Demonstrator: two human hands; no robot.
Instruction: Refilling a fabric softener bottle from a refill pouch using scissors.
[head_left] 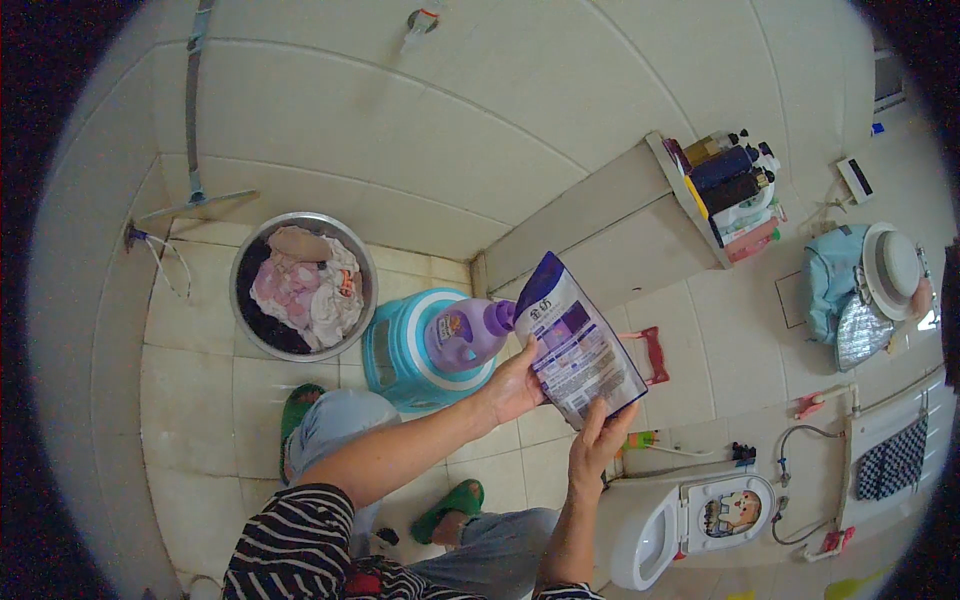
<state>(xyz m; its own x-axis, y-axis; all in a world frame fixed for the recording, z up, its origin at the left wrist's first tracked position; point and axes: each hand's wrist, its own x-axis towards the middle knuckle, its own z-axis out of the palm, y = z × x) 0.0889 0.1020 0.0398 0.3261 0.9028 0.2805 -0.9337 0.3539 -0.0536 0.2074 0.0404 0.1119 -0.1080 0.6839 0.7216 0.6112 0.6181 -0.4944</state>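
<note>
- While both hands hold it up over the floor, the purple refill pouch sits at centre frame, tilted, its top corner leaning toward 11 o'clock.
- Left hand: fingers curled round the pouch's left edge, thumb across the printed face; a firm grasp, not spread.
- Right hand: fingers pressed up against the pouch's lower corner, pinching it from beneath.
- Purple detergent bottle lies at 9 o'clock of the pouch, resting on top of the blue plastic stool; its cap end points at the pouch, nearly touching.
- Metal basin of mixed laundry stands farther out at 10 o'clock, apart from the stool.
- Toilet at 5 o'clock; wall shelf of bottles at 2 o'clock.
- Judgement: handling goes best with the pouch kept upright and supported at the base, since a soft pouch sags and may spill once opened; the bottle should be stood up first.
- Whether the pouch is already opened, I cannot tell.
</note>
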